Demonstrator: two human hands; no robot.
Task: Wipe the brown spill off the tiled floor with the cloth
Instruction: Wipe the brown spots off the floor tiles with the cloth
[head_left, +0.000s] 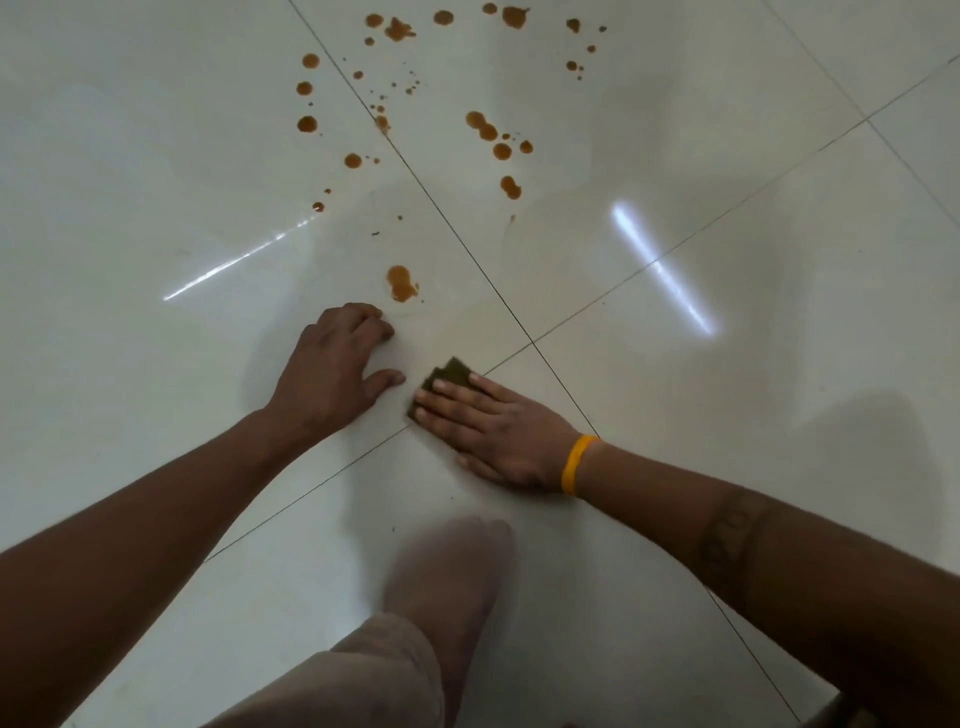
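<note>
Brown spill drops (488, 130) lie scattered over the glossy white tiled floor (156, 182) ahead of me, with one larger blot (401, 283) closest. My right hand (498, 434), with a yellow wristband, lies flat with fingers extended, pressing a small dark folded cloth (451, 373) onto the floor near a grout crossing. The cloth is mostly covered by my fingers. My left hand (337, 364) rests on the tile just left of the cloth, fingers curled under, holding nothing, just below the nearest blot.
Dark grout lines (457, 228) cross the floor diagonally. My bent knee and trouser leg (415, 623) fill the bottom centre. Bright light reflections (665, 270) streak the tiles to the left and right.
</note>
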